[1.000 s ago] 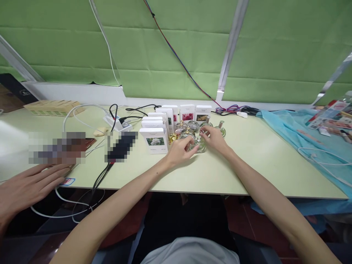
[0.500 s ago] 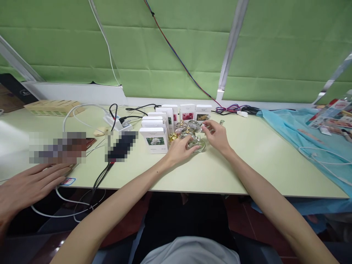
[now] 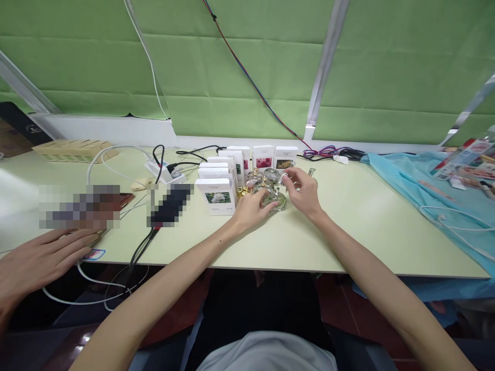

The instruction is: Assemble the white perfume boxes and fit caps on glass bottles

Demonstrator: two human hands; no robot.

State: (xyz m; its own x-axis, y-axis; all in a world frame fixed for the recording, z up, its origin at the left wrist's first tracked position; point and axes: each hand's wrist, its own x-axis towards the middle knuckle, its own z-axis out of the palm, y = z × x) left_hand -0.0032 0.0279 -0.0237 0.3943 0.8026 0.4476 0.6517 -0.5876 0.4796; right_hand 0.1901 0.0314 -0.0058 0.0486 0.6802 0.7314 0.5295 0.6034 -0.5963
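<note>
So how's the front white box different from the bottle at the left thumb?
The box is white and not see-through; the bottle is see-through. The box has square corners, but the bottle looks rounded. The left hand touches the bottle; it isn't holding the box. Both are on the table.

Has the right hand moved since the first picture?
Yes: the right hand shifted slightly away from the near edge of the table, now covering more of the rightmost glass bottle.

From my station I see bottles (image 3: 268,186) on the table (image 3: 375,226), boxes (image 3: 216,198) behind and left, power strip (image 3: 165,174) farther left, cloth (image 3: 410,193) right.
</note>
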